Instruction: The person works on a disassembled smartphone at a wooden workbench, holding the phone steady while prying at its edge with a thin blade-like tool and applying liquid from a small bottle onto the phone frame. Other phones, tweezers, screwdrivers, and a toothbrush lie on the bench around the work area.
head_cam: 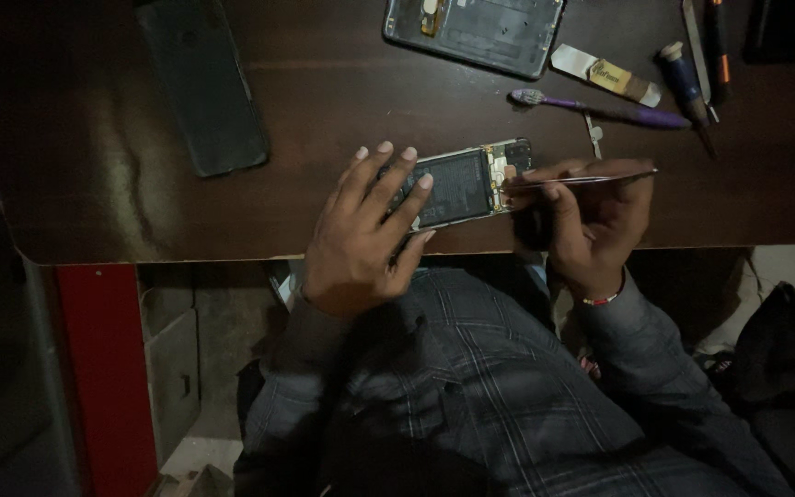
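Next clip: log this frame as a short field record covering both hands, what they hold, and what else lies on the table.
left hand: left hand lies flat on the opened phone, pinning it to the table
right hand: right hand holds metal tweezers, tip at the phone's upper end
phone state: back off, battery and board exposed
behind: phone frame, purple toothbrush, small tube, screwdriver
far left: dark back cover
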{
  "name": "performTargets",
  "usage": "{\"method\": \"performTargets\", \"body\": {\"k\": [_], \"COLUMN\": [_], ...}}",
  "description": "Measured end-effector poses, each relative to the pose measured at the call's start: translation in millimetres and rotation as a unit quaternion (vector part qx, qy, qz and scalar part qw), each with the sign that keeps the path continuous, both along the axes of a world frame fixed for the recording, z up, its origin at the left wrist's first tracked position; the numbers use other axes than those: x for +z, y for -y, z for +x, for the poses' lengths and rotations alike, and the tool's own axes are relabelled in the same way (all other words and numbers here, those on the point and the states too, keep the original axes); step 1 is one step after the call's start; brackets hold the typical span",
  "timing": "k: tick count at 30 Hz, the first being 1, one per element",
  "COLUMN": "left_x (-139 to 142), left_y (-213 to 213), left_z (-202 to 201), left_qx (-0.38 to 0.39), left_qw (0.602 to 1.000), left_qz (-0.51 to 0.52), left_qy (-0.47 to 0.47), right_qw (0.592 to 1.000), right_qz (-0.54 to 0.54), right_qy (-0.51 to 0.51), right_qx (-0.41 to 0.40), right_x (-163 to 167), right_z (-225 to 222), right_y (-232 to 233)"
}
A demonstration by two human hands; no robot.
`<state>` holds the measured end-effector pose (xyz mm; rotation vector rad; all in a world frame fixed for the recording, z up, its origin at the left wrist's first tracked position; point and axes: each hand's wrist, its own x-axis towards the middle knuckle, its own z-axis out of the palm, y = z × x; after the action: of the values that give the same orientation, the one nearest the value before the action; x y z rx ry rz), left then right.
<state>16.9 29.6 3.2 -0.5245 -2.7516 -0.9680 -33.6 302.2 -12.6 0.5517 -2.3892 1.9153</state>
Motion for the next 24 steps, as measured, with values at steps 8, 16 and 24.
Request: {"method": "performTargets", "body": {"k": [8,16,24], "left_x": [-3.6,-5.1,-4.8], "left_y": [-0.6,0.3,0.3], "left_z": [-2.4,-3.1,-2.9], "left_qx": [0.001,-0.003,-0.001], "left_qw": [1.0,1.0,1.0], "left_qz": [-0.001,-0.001,-0.002], "left_qy": [-0.007,-0.006,-0.003], "right_qw": [1.0,0.998,0.999], "right_qz": [-0.01,0.026,-0.019], "right_qy": [0.015,-0.057,-0.04], "right_qx": [0.012,0.029,0.029], "right_x": [-2.9,-9.0,-10.6], "right_z": [3.9,1.3,0.7], "right_y": [-1.2,-1.2,-1.2]}}
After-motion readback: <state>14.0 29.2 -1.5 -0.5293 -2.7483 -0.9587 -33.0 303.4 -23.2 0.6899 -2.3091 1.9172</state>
